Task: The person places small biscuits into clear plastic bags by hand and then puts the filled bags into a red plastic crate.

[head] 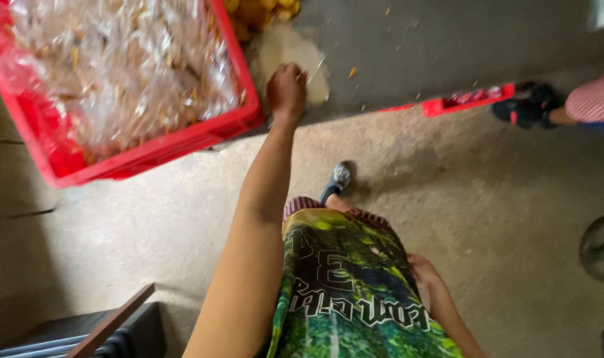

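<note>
The head view shows a thin, pale, see-through plastic bag (295,56) lying flat on the dark grey work surface (447,46), just beside the corner of the big red plastic crate (182,142). The bag looks limp and wrinkled, and something light, maybe flour or crumbs, seems to be in or under it; the blur does not let me tell. The left hand (286,89) is stretched forward with fingers curled closed on the near edge of this bag, so it seems to pinch it, though the fingertips are hidden.

In my judgement, the film is slippery and could slide out of the pinch, or tear if it is pulled against the crate corner. Small yellow pieces (353,71) scattered on the surface could be swept down to the concrete floor (481,219).

The right hand (424,272) hangs beside the green patterned garment (341,298); how far it is open I cannot tell. The crate is full of clear packed bags (116,66). Another person's dark shoe (527,106) stands well apart.
</note>
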